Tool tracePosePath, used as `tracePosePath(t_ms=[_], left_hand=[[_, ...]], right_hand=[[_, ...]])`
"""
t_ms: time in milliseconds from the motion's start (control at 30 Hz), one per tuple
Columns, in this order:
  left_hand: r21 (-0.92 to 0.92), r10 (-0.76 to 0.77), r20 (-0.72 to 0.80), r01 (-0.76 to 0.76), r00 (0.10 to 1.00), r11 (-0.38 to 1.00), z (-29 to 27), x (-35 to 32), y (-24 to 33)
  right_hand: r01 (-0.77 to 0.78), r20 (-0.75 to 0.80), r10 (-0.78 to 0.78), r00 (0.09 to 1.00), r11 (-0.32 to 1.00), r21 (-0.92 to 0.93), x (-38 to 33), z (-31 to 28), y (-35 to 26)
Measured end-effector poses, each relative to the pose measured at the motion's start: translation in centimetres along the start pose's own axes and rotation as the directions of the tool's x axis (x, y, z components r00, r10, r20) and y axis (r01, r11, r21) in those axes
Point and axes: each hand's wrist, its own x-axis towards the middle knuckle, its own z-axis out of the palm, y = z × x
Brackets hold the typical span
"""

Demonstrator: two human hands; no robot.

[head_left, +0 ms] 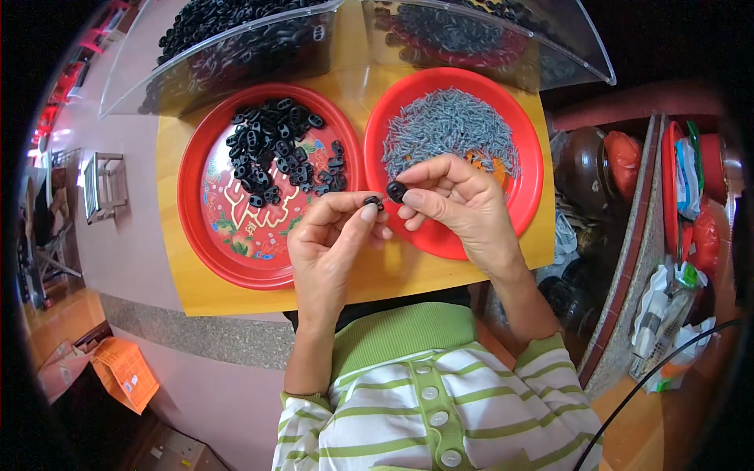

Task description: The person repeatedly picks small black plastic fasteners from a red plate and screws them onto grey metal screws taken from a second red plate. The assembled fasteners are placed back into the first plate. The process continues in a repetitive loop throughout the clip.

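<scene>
Head view: left hand and right hand, raised fingertips together, each pinch a black piece.

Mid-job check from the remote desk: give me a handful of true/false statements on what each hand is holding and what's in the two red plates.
1. The left hand pinches a small black piece at its fingertips. True.
2. The right hand is empty. False: it holds another small black piece between thumb and fingers.
3. The left red plate holds black pieces. True.
4. The right red plate holds black pieces too. False: it holds a heap of small grey parts.
5. Both plates sit on a yellow board. True.
6. The two hands rest flat on the board. False: they are raised, fingertips close together in front of the plates.
</scene>
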Motion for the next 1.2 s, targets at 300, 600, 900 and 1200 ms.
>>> tracePosePath(t_ms=[300,600,900,1200], left_hand=[[0.041,0.025,-0.017,-0.025,1.0,0.999,0.0,-0.1,0.2],[0.06,0.051,-0.017,-0.05,0.999,0.997,0.1,-0.3,0.4],[0.064,0.056,-0.015,-0.055,0.998,0.996,0.1,-0.3,0.4],[-0.005,0.056,-0.007,-0.056,0.998,0.998,0.4,-0.3,0.1]], right_hand=[[0.062,0.02,-0.061,0.998,0.997,-0.045,-0.1,0.4,0.2],[0.092,0.014,-0.091,0.996,0.995,-0.038,0.0,0.3,0.5],[0.1,0.019,-0.099,0.995,0.994,-0.044,0.0,0.8,0.9],[0.088,-0.014,-0.089,0.996,0.996,-0.025,-0.2,1.3,1.0]])
